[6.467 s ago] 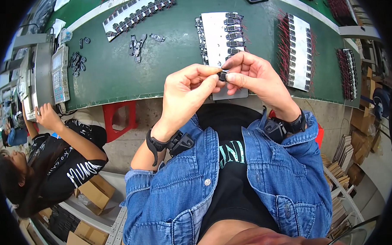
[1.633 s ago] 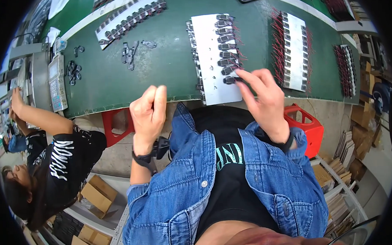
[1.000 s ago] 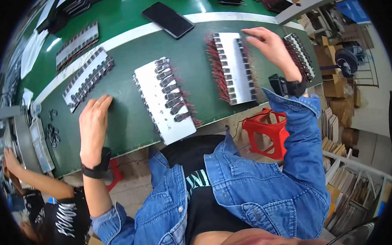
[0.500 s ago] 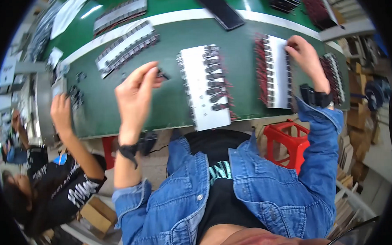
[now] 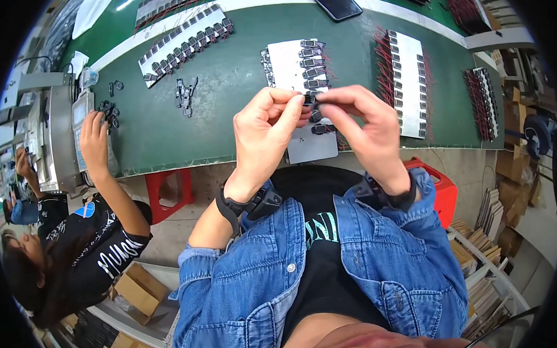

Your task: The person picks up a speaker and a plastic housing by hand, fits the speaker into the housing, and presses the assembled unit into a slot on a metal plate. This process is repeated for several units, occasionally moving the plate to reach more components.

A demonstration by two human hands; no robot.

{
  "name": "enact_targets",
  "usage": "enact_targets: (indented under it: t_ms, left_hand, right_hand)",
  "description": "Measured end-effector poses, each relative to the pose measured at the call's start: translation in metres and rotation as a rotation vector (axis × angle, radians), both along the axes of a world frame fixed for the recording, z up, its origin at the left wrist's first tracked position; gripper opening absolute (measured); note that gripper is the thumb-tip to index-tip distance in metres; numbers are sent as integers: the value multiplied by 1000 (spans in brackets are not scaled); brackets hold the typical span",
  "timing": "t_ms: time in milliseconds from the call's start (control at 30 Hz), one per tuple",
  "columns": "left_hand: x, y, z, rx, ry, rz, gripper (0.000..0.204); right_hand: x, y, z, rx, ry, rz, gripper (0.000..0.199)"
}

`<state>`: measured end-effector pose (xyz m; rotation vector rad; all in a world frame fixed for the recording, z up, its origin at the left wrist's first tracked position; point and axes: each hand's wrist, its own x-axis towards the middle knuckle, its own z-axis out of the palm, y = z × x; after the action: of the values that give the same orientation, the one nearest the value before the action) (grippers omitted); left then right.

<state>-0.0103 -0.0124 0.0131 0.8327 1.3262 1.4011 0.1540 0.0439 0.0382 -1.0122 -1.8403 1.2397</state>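
In front of me, my left hand [image 5: 266,134] and my right hand [image 5: 370,131] meet over a white board [image 5: 312,149]. Between the left thumb and forefinger is a small black plastic part [image 5: 308,99]. The right thumb and forefinger close in a pinch at its other side; blur hides whether they hold a separate tiny piece. Black parts with thin red wires line the board's right edge, more sit along its left edge, and my hands cover its middle. Left of my hands, a little pile of loose black parts [image 5: 186,96] lies on the green tabletop [image 5: 220,84].
Similar loaded boards lie at the far left [image 5: 185,45], to the right [image 5: 409,77] and at the right edge [image 5: 483,102]. A black phone [image 5: 337,2] rests at the back. On the left, a co-worker's hand [image 5: 93,140] is near black parts. A red stool [image 5: 442,196] stands below right.
Both hands have come together over the central board, the left moving right with its black part and the right leaving the right-hand board. Loose black parts on the left are now uncovered.
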Motion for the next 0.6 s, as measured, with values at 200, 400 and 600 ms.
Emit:
enact_targets:
  t_ms: [200,400,600]
  left_hand:
    - [2,-6,-9,-18,-186,-39,16]
    - [-1,-9,-9,-48,-196,-67,17]
    - [3,-12,-12,-9,-132,-63,16]
  right_hand:
    - [-2,0,-24,-124,76,-4,15]
    - [0,3,-32,-158,71,19,13]
    - [5,7,-33,-581,269,91,13]
